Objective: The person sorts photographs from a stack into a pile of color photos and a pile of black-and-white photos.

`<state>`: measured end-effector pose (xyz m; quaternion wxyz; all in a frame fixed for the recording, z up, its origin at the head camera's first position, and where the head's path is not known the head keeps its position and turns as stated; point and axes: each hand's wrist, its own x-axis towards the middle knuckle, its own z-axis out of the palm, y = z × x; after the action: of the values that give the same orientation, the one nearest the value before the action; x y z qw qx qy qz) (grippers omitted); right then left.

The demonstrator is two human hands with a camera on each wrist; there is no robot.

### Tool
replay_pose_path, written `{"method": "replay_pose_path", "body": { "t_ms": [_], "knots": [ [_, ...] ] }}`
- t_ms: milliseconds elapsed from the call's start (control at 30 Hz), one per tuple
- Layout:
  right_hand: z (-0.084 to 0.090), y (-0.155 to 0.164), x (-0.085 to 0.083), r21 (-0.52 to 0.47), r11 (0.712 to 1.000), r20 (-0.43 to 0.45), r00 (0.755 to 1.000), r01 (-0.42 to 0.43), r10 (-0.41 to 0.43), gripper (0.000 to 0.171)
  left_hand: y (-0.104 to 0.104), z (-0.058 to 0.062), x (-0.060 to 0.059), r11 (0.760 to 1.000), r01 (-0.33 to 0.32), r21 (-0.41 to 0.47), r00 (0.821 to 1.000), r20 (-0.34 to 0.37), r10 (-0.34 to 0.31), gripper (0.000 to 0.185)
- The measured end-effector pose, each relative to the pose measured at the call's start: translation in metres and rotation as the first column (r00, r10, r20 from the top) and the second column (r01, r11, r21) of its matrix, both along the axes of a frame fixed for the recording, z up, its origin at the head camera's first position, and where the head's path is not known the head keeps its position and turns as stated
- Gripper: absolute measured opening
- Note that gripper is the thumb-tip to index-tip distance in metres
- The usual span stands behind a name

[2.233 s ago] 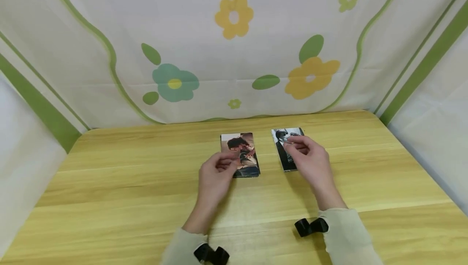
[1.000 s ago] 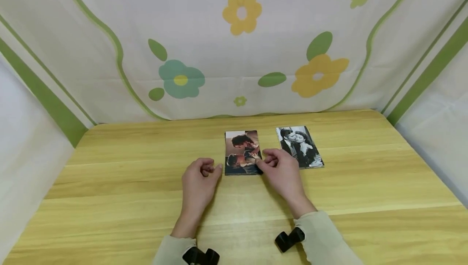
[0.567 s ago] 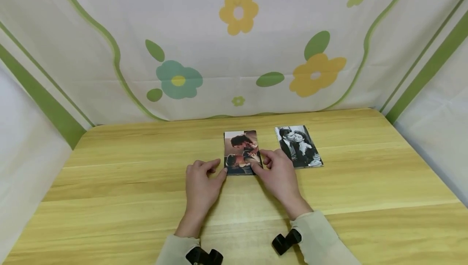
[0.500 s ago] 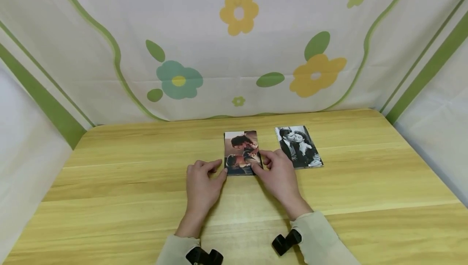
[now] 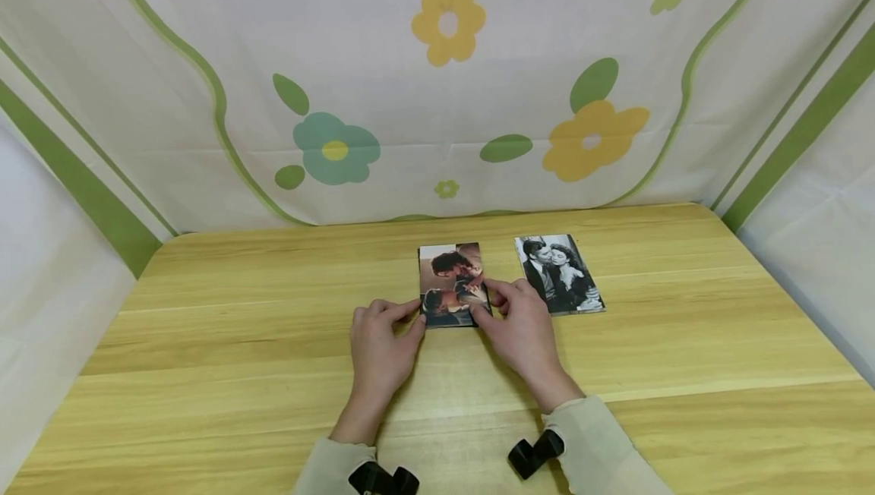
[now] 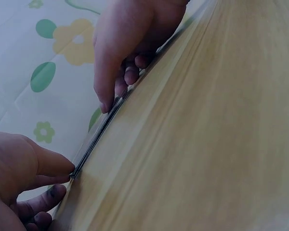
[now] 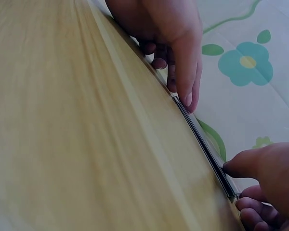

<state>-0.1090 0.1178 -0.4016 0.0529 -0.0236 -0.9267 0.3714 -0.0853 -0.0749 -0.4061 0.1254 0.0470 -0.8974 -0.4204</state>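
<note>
A: Where do the hands sit?

B: Both are at the near corners of the colour photo stack (image 5: 451, 284), which lies flat on the bench (image 5: 205, 343) about mid-way across. The left hand (image 5: 380, 343) has its thumb and forefinger tips against the near left corner; the right hand (image 5: 522, 328) does the same at the near right corner.

A: Are they gripping it or only touching?

B: The left wrist view shows the left thumb (image 6: 48, 163) at the stack's edge with curled fingers under it, and the right wrist view shows the right thumb (image 7: 245, 166) pressing the top of the edge with fingers below. So each hand looks to be pinching a corner, though the edge is thin and seen nearly side-on, so how much of the stack is caught between the fingertips is hard to tell.

A: And the other picture?

B: A black-and-white photo (image 5: 559, 273) lies flat just to the right of the stack, apart from it and touched by neither hand.

A: How far along does it seem?

B: Judging from the layout, one print is already set out by itself and the rest sit stacked under the fingers. The stack is not yet lifted; its far end rests on the wood. Behind it hangs a flowered cloth (image 5: 437, 85).
</note>
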Motion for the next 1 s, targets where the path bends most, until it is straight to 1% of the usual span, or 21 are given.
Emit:
{"method": "replay_pose_path", "body": {
  "t_ms": [200, 433, 533, 800, 1000],
  "knots": [
    [0.0005, -0.0003, 0.0012, -0.025, 1.000, 0.005, 1.000, 0.003, -0.003, 0.045, 0.0008, 0.0003, -0.0003, 0.999, -0.013, 0.040, 1.000, 0.004, 0.013, 0.023],
    [-0.0003, -0.0011, 0.0016, -0.031, 1.000, -0.002, 1.000, -0.002, 0.002, 0.048, 0.0005, 0.0024, -0.0001, 0.997, -0.019, 0.075, 0.999, 0.043, 0.016, 0.024],
    [0.0002, -0.0016, 0.0023, -0.031, 1.000, -0.009, 1.000, -0.004, 0.004, 0.049, 0.0002, 0.0027, 0.0002, 0.996, -0.018, 0.092, 0.999, 0.048, 0.013, 0.024],
    [-0.0007, -0.0022, 0.0030, -0.027, 1.000, -0.043, 0.999, -0.014, 0.013, 0.049, 0.0000, 0.0014, -0.0007, 0.993, -0.019, 0.116, 0.999, 0.037, 0.014, 0.024],
    [-0.0002, -0.0029, 0.0023, -0.055, 0.998, -0.049, 0.999, -0.003, 0.000, 0.051, -0.0008, 0.0008, -0.0016, 0.991, -0.018, 0.133, 0.999, 0.033, 0.014, 0.023]
  ]
}}
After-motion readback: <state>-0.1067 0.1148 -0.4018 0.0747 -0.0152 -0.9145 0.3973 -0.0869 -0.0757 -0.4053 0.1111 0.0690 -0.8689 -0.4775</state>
